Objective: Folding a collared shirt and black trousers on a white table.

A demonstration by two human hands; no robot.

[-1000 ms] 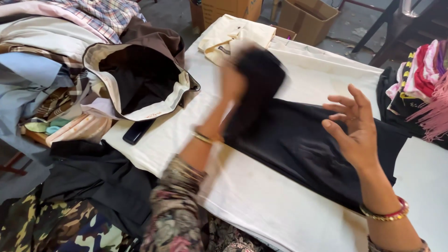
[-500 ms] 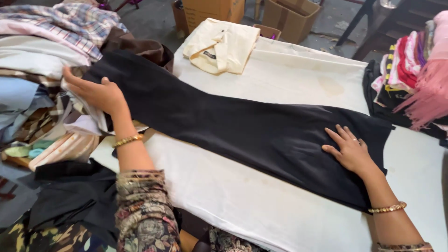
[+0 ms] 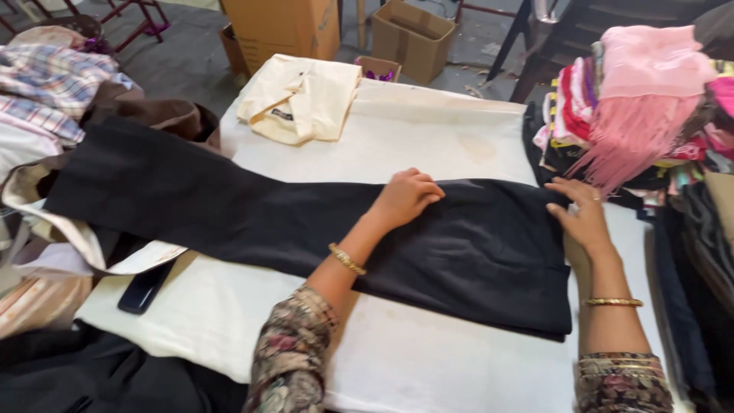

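Observation:
A pair of black trousers [image 3: 252, 214] lies stretched flat across the white padded table [image 3: 428, 130], its legs reaching left over a pile of clothes. My left hand [image 3: 407, 197] rests palm down on the upper edge of the trousers near the middle, fingers loosely curled. My right hand [image 3: 582, 216] lies flat at the right end of the trousers by the waist, fingers together. Neither hand grips the cloth. Both wrists carry gold bangles.
A folded cream garment [image 3: 300, 105] sits at the table's far side. Stacked clothes with a pink fringed scarf [image 3: 638, 115] crowd the right edge. Checked and dark garments [image 3: 53, 84] heap on the left, with a dark phone [image 3: 145, 286] near them. Cardboard boxes [image 3: 413, 38] stand behind.
The trousers were unfolded and spread out to the left. My left hand has since come back from the far left leg end to the middle; my right hand stays at the waist end.

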